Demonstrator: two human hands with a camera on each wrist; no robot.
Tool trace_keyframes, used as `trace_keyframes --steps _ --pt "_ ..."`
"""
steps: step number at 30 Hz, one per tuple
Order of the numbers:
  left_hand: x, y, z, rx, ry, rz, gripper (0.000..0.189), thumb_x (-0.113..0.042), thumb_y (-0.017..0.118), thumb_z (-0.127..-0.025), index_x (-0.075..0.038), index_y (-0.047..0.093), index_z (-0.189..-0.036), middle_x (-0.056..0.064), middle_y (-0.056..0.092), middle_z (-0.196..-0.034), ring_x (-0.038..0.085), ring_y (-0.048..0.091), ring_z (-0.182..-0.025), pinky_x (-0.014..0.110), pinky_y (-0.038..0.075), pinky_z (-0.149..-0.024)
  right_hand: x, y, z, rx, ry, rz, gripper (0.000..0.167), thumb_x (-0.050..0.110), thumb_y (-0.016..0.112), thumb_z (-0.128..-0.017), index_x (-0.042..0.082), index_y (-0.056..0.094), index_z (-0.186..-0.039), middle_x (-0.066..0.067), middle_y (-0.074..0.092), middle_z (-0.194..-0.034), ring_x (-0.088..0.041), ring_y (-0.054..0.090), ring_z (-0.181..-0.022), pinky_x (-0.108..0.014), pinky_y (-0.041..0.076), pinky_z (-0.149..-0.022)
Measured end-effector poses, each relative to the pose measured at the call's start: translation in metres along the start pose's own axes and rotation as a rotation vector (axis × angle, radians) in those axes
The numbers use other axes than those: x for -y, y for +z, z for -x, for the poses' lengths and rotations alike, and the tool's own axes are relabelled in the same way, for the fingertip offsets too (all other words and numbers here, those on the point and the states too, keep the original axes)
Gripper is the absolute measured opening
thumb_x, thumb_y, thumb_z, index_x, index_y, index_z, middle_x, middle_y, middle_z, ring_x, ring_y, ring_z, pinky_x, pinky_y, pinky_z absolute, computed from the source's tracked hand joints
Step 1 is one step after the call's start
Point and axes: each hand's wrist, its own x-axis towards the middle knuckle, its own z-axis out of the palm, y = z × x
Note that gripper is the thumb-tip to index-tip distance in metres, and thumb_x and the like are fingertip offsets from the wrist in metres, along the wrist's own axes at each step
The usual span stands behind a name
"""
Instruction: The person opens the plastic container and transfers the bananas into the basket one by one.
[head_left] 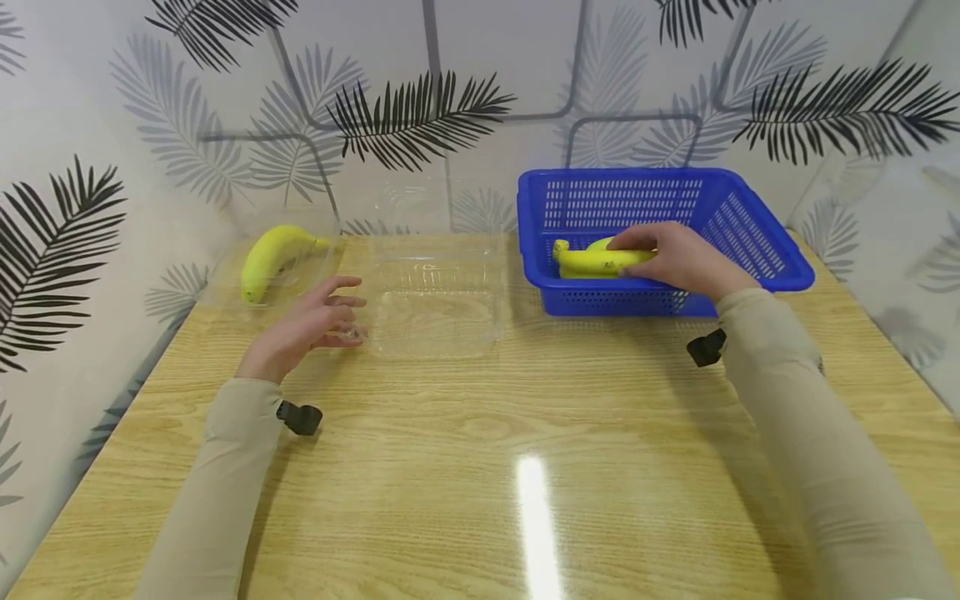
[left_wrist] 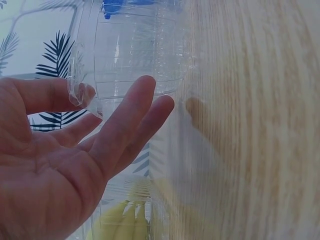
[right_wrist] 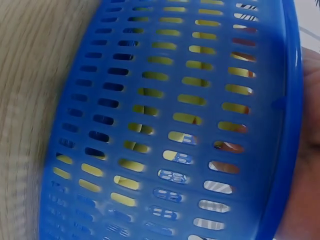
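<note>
In the head view my right hand (head_left: 671, 254) reaches into the blue plastic basket (head_left: 547, 296) and grips a yellow banana bunch (head_left: 581, 260), thumb at the near side and fingers over the top. Basket wall hides most of the bunch in the right wrist view, where yellow shows through the slots. On the left, my left hand (head_left: 311, 321) is held with fingers extended and spread. Its thumb touches the corner lip of an empty clear plastic container (left_wrist: 130, 60), whose lid stands raised at the back.
Left of the empty container, another clear container holds yellow bananas (head_left: 273, 254). Everything stands on a wood-grain table (head_left: 420, 467), against a wall covering (head_left: 480, 50) with leaf prints. A bright light reflection lies on the front of the tabletop.
</note>
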Motion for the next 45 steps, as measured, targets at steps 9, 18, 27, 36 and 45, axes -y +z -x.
trace_keyframes --steps 9,18,27,36,45 --pt "-0.001 0.003 0.002 0.009 -0.007 -0.014 0.066 -0.006 0.045 -0.098 -0.009 0.016 -0.157 0.021 0.025 -0.156 0.041 0.048 -0.118 0.047 0.049 -0.099 -0.002 0.000 -0.002 0.054 0.023 -0.003 0.033 0.008 0.068 -0.092 0.004 0.067 -0.125 -0.018 0.062 -0.128 -0.033 0.052 -0.121 -0.050 0.043 -0.097" --pt "-0.003 0.002 0.001 0.009 -0.002 -0.020 0.066 -0.006 0.045 -0.098 -0.010 0.015 -0.157 0.021 0.025 -0.156 0.043 0.046 -0.119 0.044 0.051 -0.097 0.000 -0.001 0.001 0.033 0.045 -0.039 0.032 0.008 0.065 -0.093 0.002 0.065 -0.125 -0.019 0.063 -0.124 -0.034 0.054 -0.118 -0.053 0.043 -0.100" --pt "0.000 0.001 -0.002 0.007 -0.001 -0.010 0.065 -0.004 0.043 -0.098 -0.009 0.015 -0.157 0.022 0.024 -0.156 0.043 0.045 -0.121 0.045 0.050 -0.097 0.018 0.002 0.011 -0.052 0.028 -0.079 0.038 0.018 0.063 -0.096 0.005 0.060 -0.132 -0.018 0.059 -0.130 -0.033 0.052 -0.122 -0.053 0.043 -0.102" --pt "-0.002 0.002 0.003 -0.029 0.038 -0.119 0.065 -0.007 0.046 -0.098 -0.008 0.017 -0.156 0.022 0.022 -0.157 0.042 0.042 -0.127 0.051 0.046 -0.100 0.086 0.033 0.022 -0.144 -0.171 -0.140 0.036 0.024 0.062 -0.098 0.013 0.061 -0.132 -0.005 0.057 -0.136 -0.025 0.049 -0.126 -0.047 0.042 -0.104" --pt "-0.019 0.002 0.012 -0.126 0.118 -0.202 0.059 -0.007 0.045 -0.100 -0.003 0.023 -0.154 0.023 0.024 -0.155 0.042 0.038 -0.133 0.050 0.046 -0.102 0.136 0.066 0.018 -0.097 -0.376 -0.178 0.038 0.017 0.062 -0.098 0.011 0.058 -0.135 -0.002 0.057 -0.135 -0.017 0.048 -0.127 -0.039 0.043 -0.104"
